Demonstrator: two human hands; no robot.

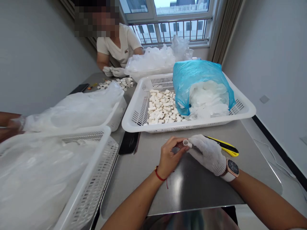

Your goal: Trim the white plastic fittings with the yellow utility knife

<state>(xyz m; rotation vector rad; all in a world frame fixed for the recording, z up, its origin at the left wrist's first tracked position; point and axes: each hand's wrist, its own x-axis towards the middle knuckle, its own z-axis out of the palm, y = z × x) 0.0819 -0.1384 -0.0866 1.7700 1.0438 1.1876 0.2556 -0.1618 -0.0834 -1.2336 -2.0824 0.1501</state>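
A small white plastic pipe fitting [186,142], its round opening facing up, is held above the metal table in front of me. My bare left hand [170,157], with a red string bracelet at the wrist, pinches it between thumb and fingers. From the other side my right hand [208,154], in a white knit glove, closes on the same fitting; part of its fingertips is hidden. Just beyond the gloved hand lies a yellow and black utility knife [225,146]. Many similar fittings [163,105] lie heaped in the white basket [134,127] ahead.
A blue plastic bag [199,73] with white contents fills the basket's right side. At left stand white baskets [105,137] with clear plastic bags, near a dark phone [129,142]. Across the table [134,185], a gloved co-worker [120,48] sits by loose fittings. Another person's arm [9,124] reaches in at left.
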